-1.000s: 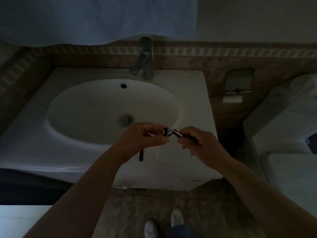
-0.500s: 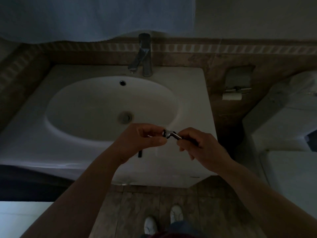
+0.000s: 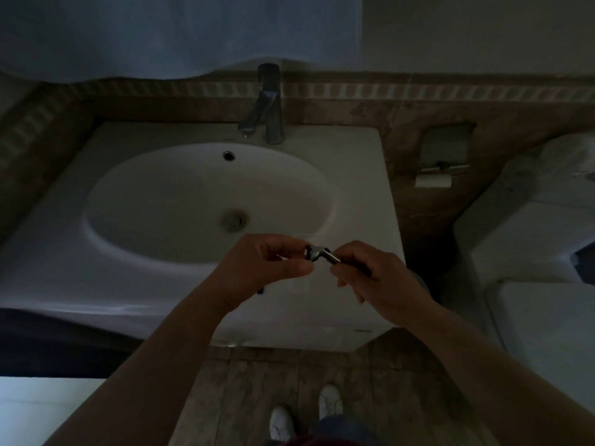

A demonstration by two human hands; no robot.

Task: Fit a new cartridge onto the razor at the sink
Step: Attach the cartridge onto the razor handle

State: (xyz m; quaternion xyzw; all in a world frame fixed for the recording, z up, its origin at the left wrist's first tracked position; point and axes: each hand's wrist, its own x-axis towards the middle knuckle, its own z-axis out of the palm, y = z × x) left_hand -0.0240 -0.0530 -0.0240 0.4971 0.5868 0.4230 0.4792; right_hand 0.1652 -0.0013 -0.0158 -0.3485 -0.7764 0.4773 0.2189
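Both hands meet over the front rim of the white sink (image 3: pixel 135 278). My right hand (image 3: pixel 380 281) grips the dark handle of the razor (image 3: pixel 325 255), whose metal neck points left. My left hand (image 3: pixel 267 268) pinches the cartridge (image 3: pixel 307 252) at the razor's head between thumb and fingers; most of the cartridge is hidden by the fingertips. A small dark piece (image 3: pixel 260 289) shows on the rim just below my left hand.
A chrome tap (image 3: pixel 269 104) stands at the back of the basin, the drain (image 3: pixel 235 218) lies just beyond my hands. A toilet-paper holder (image 3: pixel 434 175) is set in the tiled wall to the right, with a white toilet (image 3: pixel 531 239) beside it. My shoes (image 3: pixel 306 413) show on the floor.
The hands stay joined at the razor head with hardly any shift. The view has tilted slightly.
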